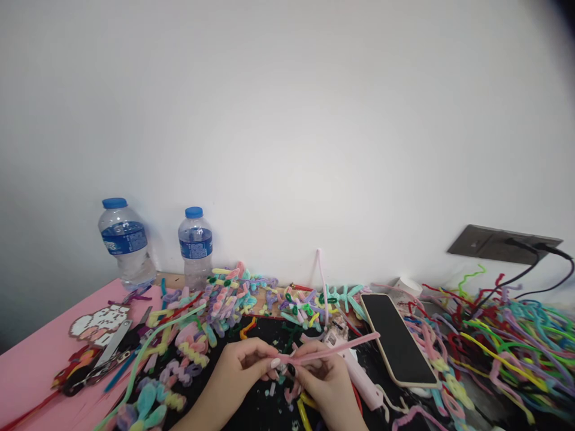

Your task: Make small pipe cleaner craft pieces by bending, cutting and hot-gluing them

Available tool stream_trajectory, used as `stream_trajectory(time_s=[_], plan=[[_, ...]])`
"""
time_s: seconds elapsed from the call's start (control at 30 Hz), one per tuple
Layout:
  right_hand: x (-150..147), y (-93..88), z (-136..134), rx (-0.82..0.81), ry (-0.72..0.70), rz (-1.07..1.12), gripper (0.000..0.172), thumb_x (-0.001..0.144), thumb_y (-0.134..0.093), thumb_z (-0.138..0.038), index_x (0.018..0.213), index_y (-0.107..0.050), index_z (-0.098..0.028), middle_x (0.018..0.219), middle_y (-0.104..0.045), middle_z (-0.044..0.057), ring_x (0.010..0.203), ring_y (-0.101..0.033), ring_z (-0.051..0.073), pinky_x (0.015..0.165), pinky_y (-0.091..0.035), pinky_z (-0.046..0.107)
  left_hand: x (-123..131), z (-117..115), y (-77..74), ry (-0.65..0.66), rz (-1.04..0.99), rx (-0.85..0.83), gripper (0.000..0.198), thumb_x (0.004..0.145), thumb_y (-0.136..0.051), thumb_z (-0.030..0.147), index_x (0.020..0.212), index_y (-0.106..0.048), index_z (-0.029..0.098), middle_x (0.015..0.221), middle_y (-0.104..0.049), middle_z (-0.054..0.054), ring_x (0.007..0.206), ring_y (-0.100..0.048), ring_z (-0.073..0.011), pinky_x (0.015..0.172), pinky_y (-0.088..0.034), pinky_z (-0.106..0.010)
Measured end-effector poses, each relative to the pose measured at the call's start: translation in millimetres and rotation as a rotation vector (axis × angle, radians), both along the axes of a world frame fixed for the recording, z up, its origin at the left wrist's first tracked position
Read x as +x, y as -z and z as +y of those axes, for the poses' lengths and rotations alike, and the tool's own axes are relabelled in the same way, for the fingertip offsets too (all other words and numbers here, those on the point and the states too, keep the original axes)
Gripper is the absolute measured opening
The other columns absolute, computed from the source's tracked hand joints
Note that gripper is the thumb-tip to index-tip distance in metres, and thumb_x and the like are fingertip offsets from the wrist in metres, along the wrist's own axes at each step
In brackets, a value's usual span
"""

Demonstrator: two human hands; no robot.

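Observation:
A pink pipe cleaner (353, 344) runs between my two hands, its free end sticking out to the right past my right hand. My left hand (245, 371) pinches it near its left end. Close beside, the fingers of my right hand (321, 377) are closed on the same pipe cleaner. Just behind my right hand lies a pale pink glue gun (363, 380), partly covered by the hand. Under both hands is a black work surface (265, 401) with small scraps scattered over it.
Shaped pipe-cleaner pieces (231, 293) are heaped along the wall. A phone (399, 341) lies right, beside a tangle of loose pipe cleaners (516, 341). Two water bottles (123, 239) stand at the back left. Scissors (114, 347) rest on pink sheeting (31, 365). Cables (534, 263) leave a wall socket.

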State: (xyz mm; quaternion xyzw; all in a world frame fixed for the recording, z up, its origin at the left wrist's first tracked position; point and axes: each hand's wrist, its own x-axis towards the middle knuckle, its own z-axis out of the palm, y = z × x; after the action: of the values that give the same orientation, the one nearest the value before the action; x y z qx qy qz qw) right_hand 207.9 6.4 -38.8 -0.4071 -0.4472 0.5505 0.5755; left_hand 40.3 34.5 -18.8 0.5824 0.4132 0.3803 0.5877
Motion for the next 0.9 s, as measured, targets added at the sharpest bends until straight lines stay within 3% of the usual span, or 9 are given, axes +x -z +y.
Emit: stream_trajectory(time_s=[0.53, 0.9], plan=[[-0.4, -22.2, -1.4, -0.085, 0.049, -0.123, 0.033, 0.062, -0.076, -0.042, 0.064, -0.058, -0.014, 0.04, -0.06, 0.0, 0.032, -0.056, 0.013, 0.035, -0.042, 0.019, 1.3, -0.5, -0.4, 0.038, -0.067, -0.05, 0.014, 0.069, -0.068, 0.025, 0.076, -0.069, 0.012, 0.066, -0.07, -0.003, 0.061, -0.063, -0.015, 0.059, -0.049, -0.024], [1.5, -11.8, 0.4, -0.036, 0.089, -0.162, 0.037, 0.061, -0.073, -0.05, 0.061, -0.059, -0.016, 0.041, -0.057, -0.001, 0.031, -0.054, 0.013, 0.033, -0.04, 0.021, 2.8, -1.2, -4.7, 0.031, -0.025, -0.123, 0.024, 0.066, -0.07, 0.035, 0.072, -0.071, 0.012, 0.059, -0.069, -0.004, 0.057, -0.063, -0.0168, 0.057, -0.049, -0.025]])
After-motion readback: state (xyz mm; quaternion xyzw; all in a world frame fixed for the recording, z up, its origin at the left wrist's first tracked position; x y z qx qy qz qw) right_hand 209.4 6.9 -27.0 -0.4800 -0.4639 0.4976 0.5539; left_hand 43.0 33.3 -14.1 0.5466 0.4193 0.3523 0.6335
